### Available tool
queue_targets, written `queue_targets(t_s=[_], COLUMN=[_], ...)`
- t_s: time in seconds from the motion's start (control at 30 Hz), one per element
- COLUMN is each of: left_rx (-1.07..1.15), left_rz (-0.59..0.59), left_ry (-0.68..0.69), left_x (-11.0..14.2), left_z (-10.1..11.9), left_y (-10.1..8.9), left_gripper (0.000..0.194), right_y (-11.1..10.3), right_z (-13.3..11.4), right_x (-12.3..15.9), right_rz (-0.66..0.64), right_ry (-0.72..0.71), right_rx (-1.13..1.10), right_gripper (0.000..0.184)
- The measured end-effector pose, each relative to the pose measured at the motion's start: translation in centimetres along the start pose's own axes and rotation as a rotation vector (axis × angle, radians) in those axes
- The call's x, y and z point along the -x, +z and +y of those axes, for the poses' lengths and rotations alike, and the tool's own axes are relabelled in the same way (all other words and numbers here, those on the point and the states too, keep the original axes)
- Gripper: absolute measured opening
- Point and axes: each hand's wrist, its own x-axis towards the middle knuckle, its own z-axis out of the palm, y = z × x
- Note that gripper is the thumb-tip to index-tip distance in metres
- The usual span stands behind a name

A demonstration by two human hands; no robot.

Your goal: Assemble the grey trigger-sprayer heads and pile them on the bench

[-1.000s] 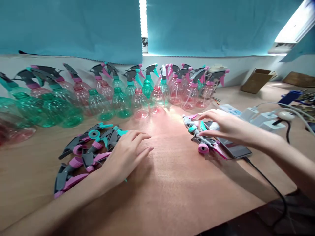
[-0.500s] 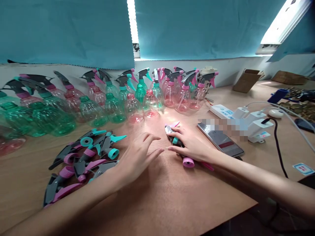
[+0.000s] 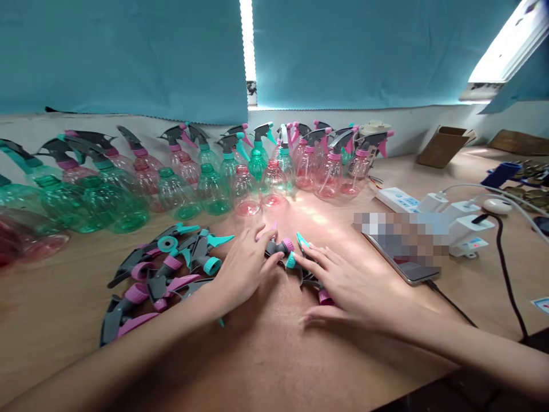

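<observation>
My left hand point(image 3: 242, 264) has its thumb and fingers around a grey spray head point(image 3: 271, 248) with a pink collar and trigger, low over the table. Just right of it, my right hand point(image 3: 349, 283) reaches over more trigger spray heads, fingers spread and thumb apart. Its fingertips touch a spray head with a teal collar point(image 3: 290, 260); a pink collar point(image 3: 325, 297) shows below the fingers. The hand hides much of these parts. Left of my left hand lies a pile of grey spray heads point(image 3: 158, 283) with pink and teal parts.
Green bottles point(image 3: 178, 194) and pink bottles point(image 3: 246, 194) stand in rows along the wall, several with spray heads on. At right are a phone point(image 3: 398, 252) with a cable, a power strip point(image 3: 397, 200) with chargers, and a cardboard box point(image 3: 444, 147).
My left hand has moved right and closed around a pink-collared spray head. My right hand has spread its fingers over the spray heads, shifting slightly right and down. The view has turned slightly left.
</observation>
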Motion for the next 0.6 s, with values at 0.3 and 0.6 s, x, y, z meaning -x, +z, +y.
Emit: queue_targets(t_s=[0.3, 0.6], left_rx=[-0.058, -0.024], left_rz=[-0.082, -0.055], left_ry=[0.026, 0.040], left_x=[-2.2, -1.2], left_z=[-0.1, 0.4], left_y=[0.9, 0.8], left_gripper=[0.032, 0.036], right_y=[0.8, 0.7], right_z=[2.2, 4.4], right_x=[-0.5, -0.6], right_rz=[0.007, 0.012], right_ry=[0.100, 0.060], right_rx=[0.076, 0.159], right_gripper=[0.076, 0.077])
